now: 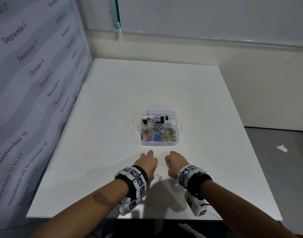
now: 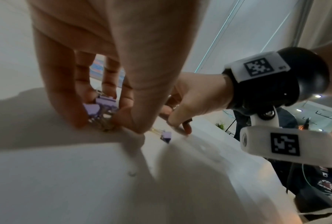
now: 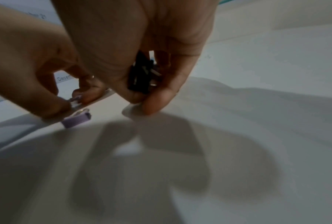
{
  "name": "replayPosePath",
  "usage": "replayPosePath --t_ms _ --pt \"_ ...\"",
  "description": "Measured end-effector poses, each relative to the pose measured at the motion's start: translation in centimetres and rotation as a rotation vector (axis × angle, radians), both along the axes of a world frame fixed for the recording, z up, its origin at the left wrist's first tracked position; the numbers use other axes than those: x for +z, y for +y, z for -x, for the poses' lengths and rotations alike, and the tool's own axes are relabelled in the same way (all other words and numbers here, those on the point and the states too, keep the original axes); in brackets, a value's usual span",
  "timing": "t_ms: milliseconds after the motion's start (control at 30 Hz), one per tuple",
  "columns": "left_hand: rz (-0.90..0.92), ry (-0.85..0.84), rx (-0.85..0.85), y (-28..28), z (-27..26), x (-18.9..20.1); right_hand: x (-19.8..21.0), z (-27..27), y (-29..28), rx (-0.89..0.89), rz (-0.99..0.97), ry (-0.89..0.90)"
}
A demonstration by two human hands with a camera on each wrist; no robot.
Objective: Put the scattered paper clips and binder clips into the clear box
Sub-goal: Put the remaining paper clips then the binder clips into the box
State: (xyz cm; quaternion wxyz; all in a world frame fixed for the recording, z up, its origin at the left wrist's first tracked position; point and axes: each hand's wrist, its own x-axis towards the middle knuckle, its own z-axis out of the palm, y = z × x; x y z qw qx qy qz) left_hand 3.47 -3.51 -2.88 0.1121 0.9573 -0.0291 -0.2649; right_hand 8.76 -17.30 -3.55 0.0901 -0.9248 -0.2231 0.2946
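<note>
from the head view, one clear box [image 1: 159, 144] is seen mid-desk [image 1: 207, 100], holding many coloured paper clips [image 1: 158, 134] in front and several binder clips [image 1: 155, 119] behind. one purple binder clip [image 1: 160, 177] lies nearer than the box, between the left hand [image 1: 147, 163] and right hand [image 1: 175, 164]. dates such as "october 6" are printed on the wall sheet [image 1: 35, 69].

from the left wrist view, two purple clips [image 2: 99, 106] are gripped by curled fingers [image 2: 65, 97].

from the right wrist view, black clips [image 3: 140, 75] are clutched by curled fingers [image 3: 157, 100]; their number cannot be told.
</note>
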Motion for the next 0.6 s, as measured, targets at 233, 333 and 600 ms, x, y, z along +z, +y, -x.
replayPosePath --t_ms 233,333,600 --pt "0.050 -0.021 0.003 1.3 -1.1 -0.5 0.1 -1.6 -1.2 -0.145 -0.081 0.036" --pt "0.141 0.025 0.029 1.8 -1.6 0.1 0.1 -1.9 -0.9 -0.149 -0.144 0.032" --pt "0.329 -0.171 0.089 3.5 -7.8 7.1 0.5 -3.1 -0.9 -0.109 -0.165 0.020"
